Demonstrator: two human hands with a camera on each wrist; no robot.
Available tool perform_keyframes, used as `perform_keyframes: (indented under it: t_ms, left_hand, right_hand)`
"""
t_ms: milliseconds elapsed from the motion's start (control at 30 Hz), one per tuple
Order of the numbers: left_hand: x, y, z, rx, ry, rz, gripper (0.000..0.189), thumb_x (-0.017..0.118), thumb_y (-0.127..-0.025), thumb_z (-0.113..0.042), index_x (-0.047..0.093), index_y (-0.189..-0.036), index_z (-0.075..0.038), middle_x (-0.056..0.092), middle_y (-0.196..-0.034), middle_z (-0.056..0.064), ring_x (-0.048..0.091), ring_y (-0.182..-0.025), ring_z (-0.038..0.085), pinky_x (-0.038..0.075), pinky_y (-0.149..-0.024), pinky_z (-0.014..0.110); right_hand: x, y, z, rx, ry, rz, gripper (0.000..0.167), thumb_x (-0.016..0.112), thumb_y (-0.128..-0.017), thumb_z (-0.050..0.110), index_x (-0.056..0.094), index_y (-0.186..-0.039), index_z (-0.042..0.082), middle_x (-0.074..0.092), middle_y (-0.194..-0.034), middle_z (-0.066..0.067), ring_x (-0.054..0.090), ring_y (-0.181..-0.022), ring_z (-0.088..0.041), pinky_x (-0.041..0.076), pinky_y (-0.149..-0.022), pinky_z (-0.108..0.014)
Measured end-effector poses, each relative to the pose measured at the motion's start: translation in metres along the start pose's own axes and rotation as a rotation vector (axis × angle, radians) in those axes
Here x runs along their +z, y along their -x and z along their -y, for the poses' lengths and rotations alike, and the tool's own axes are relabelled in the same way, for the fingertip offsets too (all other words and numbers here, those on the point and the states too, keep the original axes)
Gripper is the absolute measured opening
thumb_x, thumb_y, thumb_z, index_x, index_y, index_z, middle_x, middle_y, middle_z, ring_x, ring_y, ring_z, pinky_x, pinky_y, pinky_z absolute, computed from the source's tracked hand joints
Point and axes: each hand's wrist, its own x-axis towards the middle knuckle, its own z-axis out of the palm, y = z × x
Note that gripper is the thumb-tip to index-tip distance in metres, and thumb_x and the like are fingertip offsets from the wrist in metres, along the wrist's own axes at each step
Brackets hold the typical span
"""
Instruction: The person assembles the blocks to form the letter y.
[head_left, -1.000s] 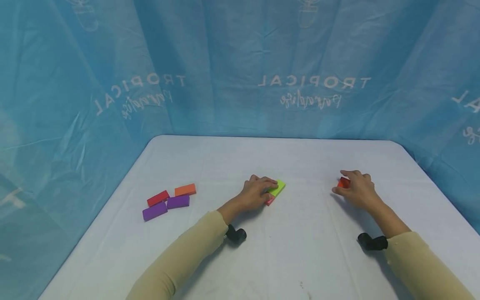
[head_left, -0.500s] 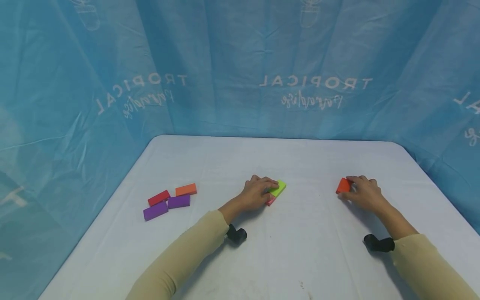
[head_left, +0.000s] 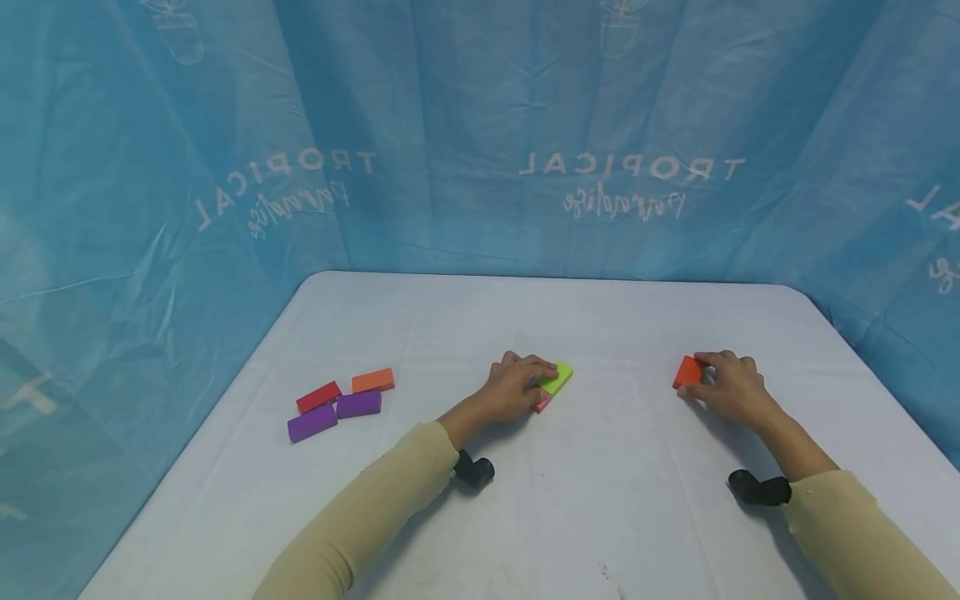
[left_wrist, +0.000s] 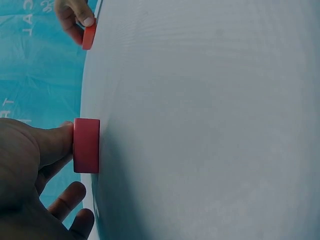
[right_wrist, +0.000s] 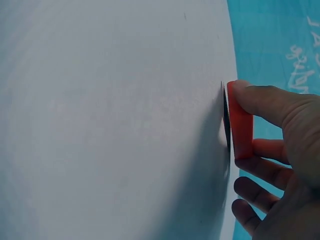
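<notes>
Orange-red block [head_left: 686, 372], lime block [head_left: 558, 378]: smooth, painted-looking. Table covering [head_left: 615, 475]: matt cloth, creased. Backdrop [head_left: 465, 108]: slightly shiny, plastic-like.

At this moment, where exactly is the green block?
In the head view, the green block is a little right of the picture's centre, at the fingers of the left hand and beside the pink block.

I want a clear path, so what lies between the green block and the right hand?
In the head view: bare white table, then the orange-red block pinched by the right hand.
</notes>
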Motion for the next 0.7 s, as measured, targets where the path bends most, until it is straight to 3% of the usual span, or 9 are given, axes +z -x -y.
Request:
perform_keyframes:
  t_ms: [700]
  left_hand:
    - [-0.002,0.001,-0.003,-0.005,-0.009,-0.002,0.036,0.057,-0.092,-0.016,0.06,-0.128,-0.022,0.05,-0.14,-0.01,0.041,-0.116,0.017,0.031,-0.091,0.035]
  right_hand:
    - [0.012,-0.015,0.044,-0.049,-0.069,-0.03,0.065,0.067,-0.084,0.03,0.044,-0.136,-0.002,0.043,-0.134,-0.028,0.031,-0.118,-0.045,0.041,-0.083,-0.056]
